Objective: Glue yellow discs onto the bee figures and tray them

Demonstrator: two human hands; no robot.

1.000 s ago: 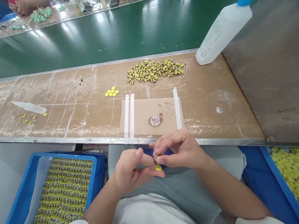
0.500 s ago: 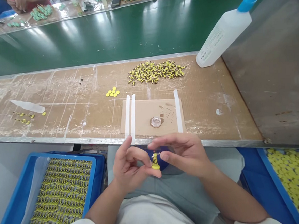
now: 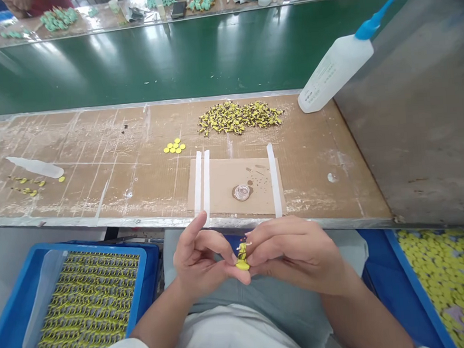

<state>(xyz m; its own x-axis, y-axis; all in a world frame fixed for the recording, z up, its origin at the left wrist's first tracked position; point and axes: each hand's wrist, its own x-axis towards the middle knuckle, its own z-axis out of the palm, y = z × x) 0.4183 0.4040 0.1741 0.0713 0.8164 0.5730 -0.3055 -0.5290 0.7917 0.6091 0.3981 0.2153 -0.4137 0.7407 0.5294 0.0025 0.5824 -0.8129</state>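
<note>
In front of my lap, my left hand [image 3: 201,262] pinches the yellow round base of a small yellow-and-black figurine [image 3: 242,251] between thumb and forefinger. The figurine stands upright on that base. My right hand [image 3: 299,254] closes on its right side, fingertips against the body and thumb low by the base. Just beyond my hands, a small round dish [image 3: 242,192] with wet-looking contents rests on a taped cardboard sheet [image 3: 224,177]. Farther back lies a heap of yellow-and-black figurine pieces [image 3: 238,117], with several yellow discs [image 3: 174,146] to its left.
A white bottle with a blue nozzle [image 3: 336,71] leans by the metal wall at right. A blue tray of rowed figurines [image 3: 82,306] sits low left; a blue bin of yellow discs [image 3: 450,280] is low right. A green belt [image 3: 129,64] runs behind the bench.
My right hand has come down and in, its fingers closing against the figurine's side and base. My left hand keeps its pinch. The view has shifted slightly.
</note>
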